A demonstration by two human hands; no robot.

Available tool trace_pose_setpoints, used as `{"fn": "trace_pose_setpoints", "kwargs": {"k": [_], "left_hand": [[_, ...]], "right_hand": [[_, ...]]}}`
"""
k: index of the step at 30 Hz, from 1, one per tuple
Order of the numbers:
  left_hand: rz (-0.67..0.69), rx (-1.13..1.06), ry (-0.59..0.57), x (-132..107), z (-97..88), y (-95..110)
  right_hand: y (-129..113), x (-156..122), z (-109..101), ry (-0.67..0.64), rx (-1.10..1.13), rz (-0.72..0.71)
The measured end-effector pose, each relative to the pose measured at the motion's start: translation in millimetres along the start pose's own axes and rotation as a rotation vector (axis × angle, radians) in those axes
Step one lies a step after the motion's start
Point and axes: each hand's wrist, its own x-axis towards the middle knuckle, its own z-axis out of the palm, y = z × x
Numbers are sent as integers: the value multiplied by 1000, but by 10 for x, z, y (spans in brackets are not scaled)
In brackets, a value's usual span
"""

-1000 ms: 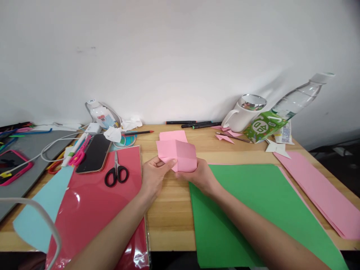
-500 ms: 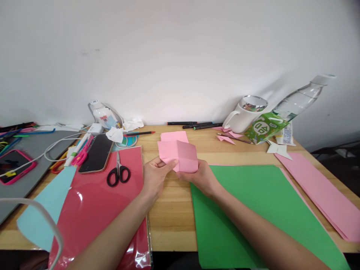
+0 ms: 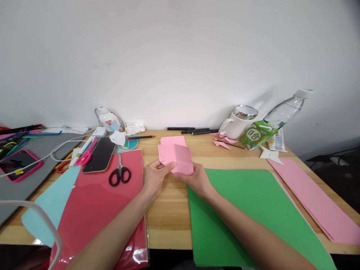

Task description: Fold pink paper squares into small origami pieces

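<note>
Both hands pinch a folded pink paper (image 3: 176, 158), held just above the wooden table (image 3: 168, 210) near its middle. Left hand (image 3: 154, 176) grips the lower left edge, thumb on top; right hand (image 3: 194, 179) clamps the lower right corner. Black scissors (image 3: 119, 173) lie on a red sheet (image 3: 95, 202) to the left. Green sheet (image 3: 253, 210) lies under the right forearm. Another pink piece (image 3: 173, 140) lies just behind.

Matt pink paper (image 3: 176, 157), sharply creased, meets a smooth wooden table (image 3: 168, 213). A glossy red sheet (image 3: 95, 198) gleams beside matt green paper (image 3: 253, 198).
</note>
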Motion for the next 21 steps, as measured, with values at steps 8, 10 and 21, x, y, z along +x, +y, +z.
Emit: {"fn": "trace_pose_setpoints", "kwargs": {"k": [8, 10, 21], "left_hand": [[7, 33, 3, 0, 2, -6], [2, 37, -1, 0, 5, -7], [-16, 53, -9, 3, -10, -17]], "right_hand": [[2, 28, 0, 17, 4, 13], [11, 30, 3, 23, -10, 6], [-13, 31, -16, -16, -68, -5]]}}
